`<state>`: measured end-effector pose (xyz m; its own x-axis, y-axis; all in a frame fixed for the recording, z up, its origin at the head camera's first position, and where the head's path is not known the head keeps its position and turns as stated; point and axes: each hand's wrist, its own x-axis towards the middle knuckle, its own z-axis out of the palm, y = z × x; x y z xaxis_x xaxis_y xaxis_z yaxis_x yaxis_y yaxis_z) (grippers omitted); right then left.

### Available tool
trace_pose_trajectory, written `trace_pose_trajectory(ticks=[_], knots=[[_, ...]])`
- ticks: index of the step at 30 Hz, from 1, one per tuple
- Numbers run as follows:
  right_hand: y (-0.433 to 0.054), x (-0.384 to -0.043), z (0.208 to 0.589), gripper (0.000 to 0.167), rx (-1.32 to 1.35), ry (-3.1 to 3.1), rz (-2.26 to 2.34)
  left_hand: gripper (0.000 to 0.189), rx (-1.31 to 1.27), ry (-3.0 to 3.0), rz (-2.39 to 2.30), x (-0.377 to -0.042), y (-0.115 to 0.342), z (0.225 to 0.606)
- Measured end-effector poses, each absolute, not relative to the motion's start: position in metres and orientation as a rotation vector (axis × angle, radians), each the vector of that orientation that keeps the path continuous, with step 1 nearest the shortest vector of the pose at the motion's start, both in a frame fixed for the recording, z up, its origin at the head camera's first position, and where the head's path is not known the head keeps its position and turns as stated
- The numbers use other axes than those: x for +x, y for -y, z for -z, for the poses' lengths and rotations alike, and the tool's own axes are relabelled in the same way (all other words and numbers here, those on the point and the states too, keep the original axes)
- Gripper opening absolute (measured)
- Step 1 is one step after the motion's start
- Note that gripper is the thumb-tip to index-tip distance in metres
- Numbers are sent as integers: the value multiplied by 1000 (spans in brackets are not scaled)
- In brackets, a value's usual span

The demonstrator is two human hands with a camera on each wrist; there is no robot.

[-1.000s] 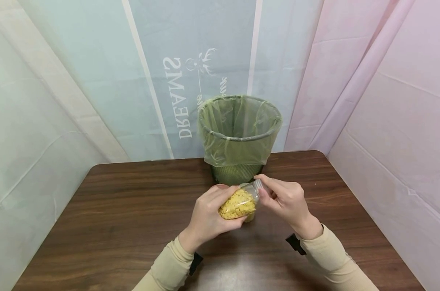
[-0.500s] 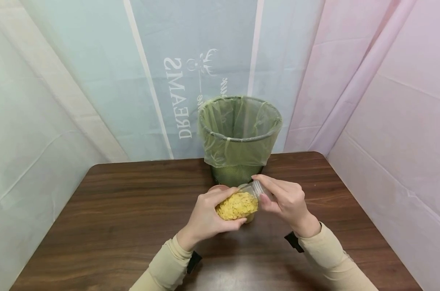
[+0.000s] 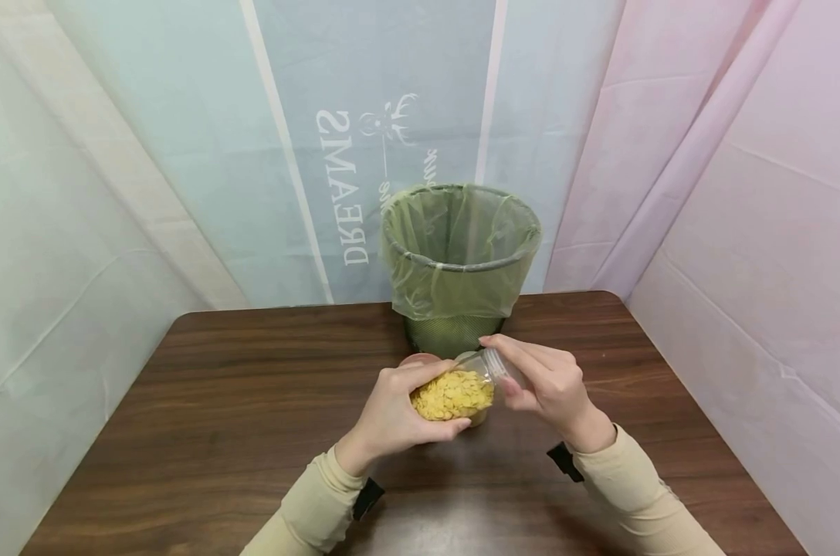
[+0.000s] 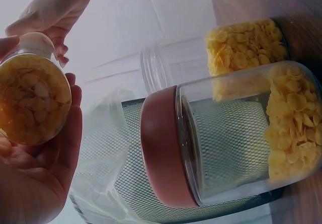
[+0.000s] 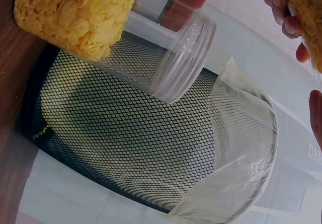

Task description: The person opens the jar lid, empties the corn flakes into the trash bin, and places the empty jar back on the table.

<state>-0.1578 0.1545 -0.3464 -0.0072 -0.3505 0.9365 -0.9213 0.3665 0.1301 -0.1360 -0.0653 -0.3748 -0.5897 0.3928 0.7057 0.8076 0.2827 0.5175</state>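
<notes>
My left hand (image 3: 391, 409) holds a clear jar (image 3: 453, 395) of yellow corn flakes, tipped on its side with its top end to the right. At that end, my right hand (image 3: 550, 382) pinches the jar's clear ridged lid (image 3: 495, 363) between thumb and fingers. In the left wrist view the held jar (image 4: 35, 100) shows its round bottom, full of flakes. Behind it stand two more jars of flakes: one with a dusty red lid (image 4: 163, 146), the other with a clear lid (image 5: 188, 58). The held jar and hands mostly cover both in the head view.
A mesh waste bin (image 3: 455, 332) lined with a pale green bag (image 3: 455, 289) stands at the back of the dark wooden table (image 3: 253, 401), behind the jars. Printed curtains (image 3: 364, 62) surround the table on three sides.
The held jar has tipped a little flatter and moved slightly left, and its flakes have shifted. My right thumb and fingers have turned slightly at the lid.
</notes>
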Motion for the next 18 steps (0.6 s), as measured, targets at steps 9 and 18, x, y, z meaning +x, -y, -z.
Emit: trace_pose_trajectory(ticks=[9, 18], knots=[[-157, -157, 349, 41, 1319, 1665, -786, 56, -1054, 2153, 1259, -134, 68, 376], [-156, -153, 345, 43, 1339, 1698, -888, 55, -1052, 2131, 1242, -136, 67, 378]])
